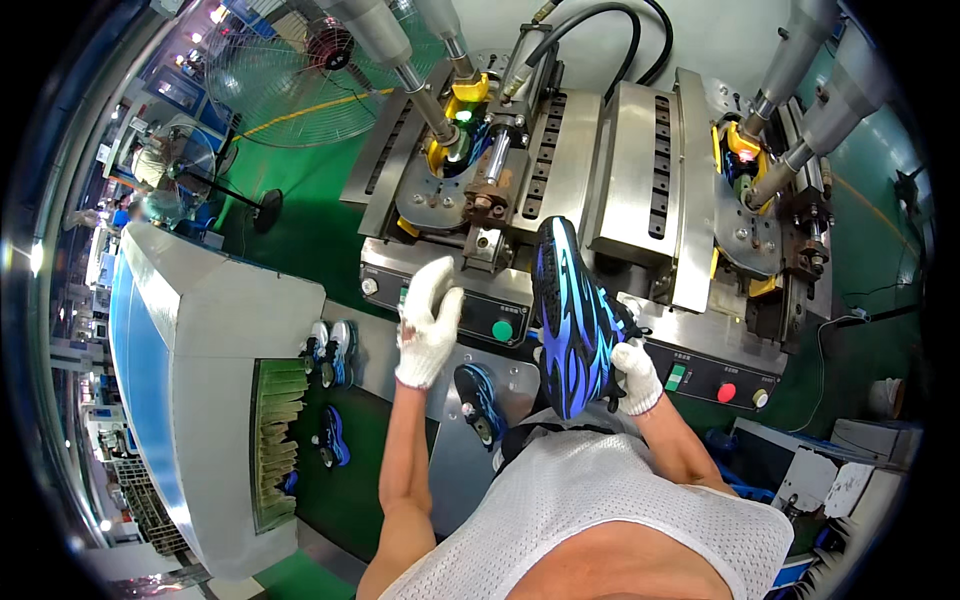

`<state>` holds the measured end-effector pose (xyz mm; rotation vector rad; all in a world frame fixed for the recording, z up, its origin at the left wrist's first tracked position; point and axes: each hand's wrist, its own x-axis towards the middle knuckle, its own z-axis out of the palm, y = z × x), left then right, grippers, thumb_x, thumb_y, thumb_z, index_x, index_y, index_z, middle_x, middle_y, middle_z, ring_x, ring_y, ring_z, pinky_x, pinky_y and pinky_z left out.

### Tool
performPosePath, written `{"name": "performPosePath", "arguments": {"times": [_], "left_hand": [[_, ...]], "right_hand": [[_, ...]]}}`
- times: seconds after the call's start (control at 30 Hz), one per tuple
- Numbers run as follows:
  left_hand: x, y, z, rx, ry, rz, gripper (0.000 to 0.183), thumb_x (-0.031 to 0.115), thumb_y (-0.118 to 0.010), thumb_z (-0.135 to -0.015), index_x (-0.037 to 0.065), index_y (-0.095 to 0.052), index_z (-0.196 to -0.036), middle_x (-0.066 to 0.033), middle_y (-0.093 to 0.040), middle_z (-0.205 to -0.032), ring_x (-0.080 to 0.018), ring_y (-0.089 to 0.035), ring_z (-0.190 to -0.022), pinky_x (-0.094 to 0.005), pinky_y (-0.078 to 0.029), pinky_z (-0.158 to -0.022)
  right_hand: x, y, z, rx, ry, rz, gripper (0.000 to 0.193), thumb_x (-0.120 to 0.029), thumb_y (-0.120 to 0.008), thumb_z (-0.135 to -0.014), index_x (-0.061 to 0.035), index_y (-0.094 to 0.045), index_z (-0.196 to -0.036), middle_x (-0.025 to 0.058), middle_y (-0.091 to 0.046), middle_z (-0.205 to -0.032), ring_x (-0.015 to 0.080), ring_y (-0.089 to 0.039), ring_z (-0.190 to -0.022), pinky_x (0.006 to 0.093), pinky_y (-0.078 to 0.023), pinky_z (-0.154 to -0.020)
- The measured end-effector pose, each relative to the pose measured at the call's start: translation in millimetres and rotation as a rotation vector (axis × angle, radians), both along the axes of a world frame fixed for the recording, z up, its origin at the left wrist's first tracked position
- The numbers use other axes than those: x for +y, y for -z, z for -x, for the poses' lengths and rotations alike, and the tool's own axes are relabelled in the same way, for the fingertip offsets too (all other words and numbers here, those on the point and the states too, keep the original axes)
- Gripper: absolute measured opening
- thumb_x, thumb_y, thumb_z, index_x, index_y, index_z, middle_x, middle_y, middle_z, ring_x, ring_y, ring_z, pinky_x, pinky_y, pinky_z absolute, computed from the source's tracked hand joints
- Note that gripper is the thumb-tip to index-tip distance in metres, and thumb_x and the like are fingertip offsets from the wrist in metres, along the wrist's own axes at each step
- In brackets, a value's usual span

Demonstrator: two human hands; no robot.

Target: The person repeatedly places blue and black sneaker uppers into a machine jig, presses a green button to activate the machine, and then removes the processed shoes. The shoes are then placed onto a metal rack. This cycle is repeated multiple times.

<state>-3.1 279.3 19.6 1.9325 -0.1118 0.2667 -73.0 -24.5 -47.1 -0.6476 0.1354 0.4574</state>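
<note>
A black sneaker with blue and purple flame-like markings (570,325) is held up in front of me, toe end upward. My right hand (637,378), in a white knit glove, is closed on it at its lower right side. My left hand (430,325), also gloved, is raised before the left control panel (470,318); it holds nothing, and its thumb stands apart from the fingers. A green button (502,330) sits on that panel, right of the hand. Below, a similar sneaker (480,405) lies on a metal shelf (518,378).
Two press stations stand ahead: the left clamp (440,190) and right clamp (745,235), under thick grey cylinders (375,30). A red button (727,393) is on the right panel. At left, a curtained machine (240,330) has more sneakers (340,352) beside its opening. A caged fan (300,70) stands behind.
</note>
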Motion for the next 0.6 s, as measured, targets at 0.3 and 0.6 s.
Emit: {"name": "performPosePath", "arguments": {"times": [0.3,0.6], "left_hand": [[38.1,42.7,-200.6,-0.117,0.079,-0.627,0.046,0.019,-0.059,-0.097,0.000,-0.053,-0.138,-0.0222,-0.058,-0.136,-0.0372,-0.057,-0.126,-0.0414,-0.043,-0.109],[-1.6,124.7,-339.7,0.097,-0.184,-0.643,0.074,0.038,-0.076,-0.085,0.001,-0.046,-0.141,-0.0274,-0.059,-0.134,-0.0429,-0.059,-0.122,-0.0520,-0.045,-0.103]], "right_hand": [[18.9,-36.3,4.3,0.021,0.017,-0.060,0.077,-0.019,-0.084,-0.082,0.0008,-0.046,-0.146,0.0156,-0.065,-0.131,0.0256,-0.067,-0.114,0.0386,-0.060,-0.093],[0.5,-37.7,19.7,-0.031,0.170,0.216,0.086,-0.018,-0.087,-0.078,0.0084,-0.041,-0.146,0.0185,-0.062,-0.134,0.0310,-0.067,-0.114,0.0435,-0.058,-0.097]]}}
